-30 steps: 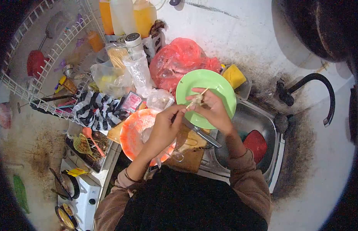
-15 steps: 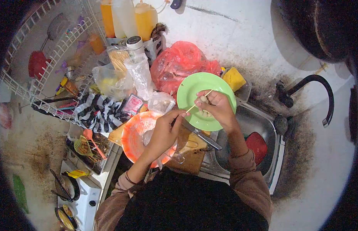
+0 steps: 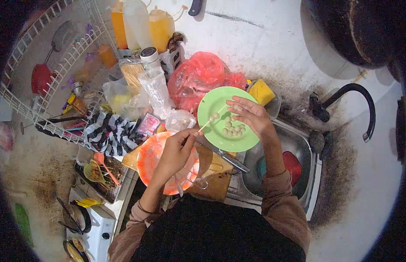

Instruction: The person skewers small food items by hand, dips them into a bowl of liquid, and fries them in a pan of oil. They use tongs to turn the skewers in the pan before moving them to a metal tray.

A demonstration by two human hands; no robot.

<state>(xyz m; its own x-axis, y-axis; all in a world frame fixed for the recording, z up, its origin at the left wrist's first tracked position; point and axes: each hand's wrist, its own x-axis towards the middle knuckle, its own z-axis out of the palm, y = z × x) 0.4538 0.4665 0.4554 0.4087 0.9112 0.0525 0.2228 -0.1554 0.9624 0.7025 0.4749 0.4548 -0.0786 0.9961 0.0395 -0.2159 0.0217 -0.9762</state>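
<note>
My left hand pinches the lower end of a thin wooden skewer above the orange-and-white bowl. Small pale balls are threaded on the skewer, over the green plate. My right hand hovers over the plate's right side, fingers stretched and apart; a pale spot by the fingertips is too small to make out. Several more pale balls lie loose on the plate. Under the plate's lower edge a knife rests on the wooden board.
The metal sink with a red dish lies to the right, below a black faucet. Behind the plate sit a red plastic bag and a yellow sponge. A pack of skewers and sauce bottles stand farther back.
My right hand has let go of the skewer's ball end and opened, moving slightly right. The skewer, still in my left hand, has shifted left, and the loose balls show more fully.
</note>
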